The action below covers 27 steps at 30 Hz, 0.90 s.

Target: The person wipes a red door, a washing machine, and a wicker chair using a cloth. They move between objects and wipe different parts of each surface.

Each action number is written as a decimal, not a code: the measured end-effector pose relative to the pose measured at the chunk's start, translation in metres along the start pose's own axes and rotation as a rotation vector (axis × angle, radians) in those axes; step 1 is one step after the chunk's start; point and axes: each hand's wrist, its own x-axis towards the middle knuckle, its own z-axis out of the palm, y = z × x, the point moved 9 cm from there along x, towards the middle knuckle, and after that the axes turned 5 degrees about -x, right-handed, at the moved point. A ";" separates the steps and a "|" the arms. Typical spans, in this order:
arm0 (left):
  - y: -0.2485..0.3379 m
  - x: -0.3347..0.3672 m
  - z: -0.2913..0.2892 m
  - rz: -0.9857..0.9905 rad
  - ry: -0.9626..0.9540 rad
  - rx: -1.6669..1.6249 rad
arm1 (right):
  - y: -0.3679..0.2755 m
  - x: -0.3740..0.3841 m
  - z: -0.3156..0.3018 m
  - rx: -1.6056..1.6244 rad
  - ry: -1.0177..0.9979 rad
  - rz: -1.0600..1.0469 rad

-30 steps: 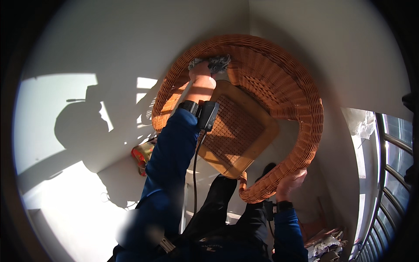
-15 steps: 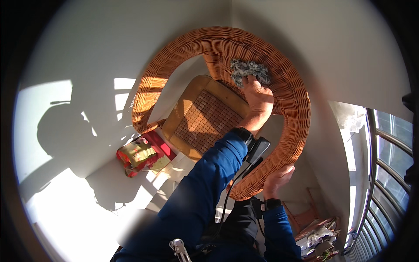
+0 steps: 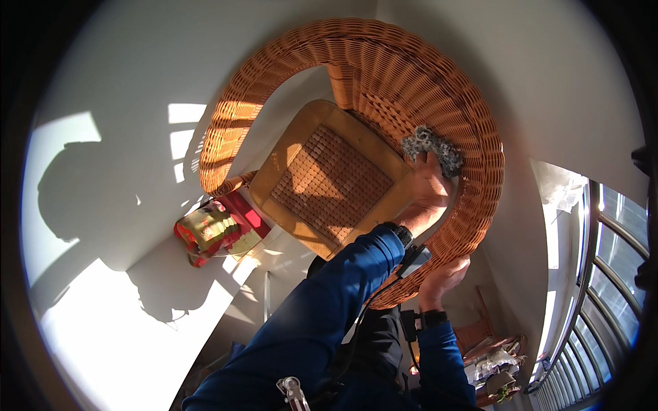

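A round wicker chair (image 3: 274, 89) with a woven rim fills the middle of the view, and a tan beaded seat pad (image 3: 329, 178) lies in it. My left hand (image 3: 428, 195), on a blue-sleeved arm with a dark wrist device, presses a grey fluffy cloth (image 3: 428, 142) against the inside of the rim on the right. My right hand (image 3: 444, 279) grips the lower end of that rim from outside.
A red and yellow bundle (image 3: 209, 229) lies on the floor beside the chair's left side. White walls (image 3: 137, 82) stand behind, lit by sun patches and my shadow. Windows with bars (image 3: 606, 274) run along the right, with cluttered items (image 3: 497, 363) below them.
My left hand has carried the grey cloth from the left part of the rim across to the right part. My right hand has stayed on the rim's lower end.
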 end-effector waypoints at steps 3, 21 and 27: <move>-0.003 -0.005 -0.010 0.118 0.053 0.037 | -0.001 0.000 0.000 0.016 0.014 -0.007; -0.252 0.120 -0.048 -0.336 -0.113 0.526 | 0.000 0.004 -0.002 -0.073 0.028 -0.028; -0.233 -0.003 0.034 -0.649 0.186 -0.094 | -0.002 0.003 -0.001 -0.053 0.049 -0.054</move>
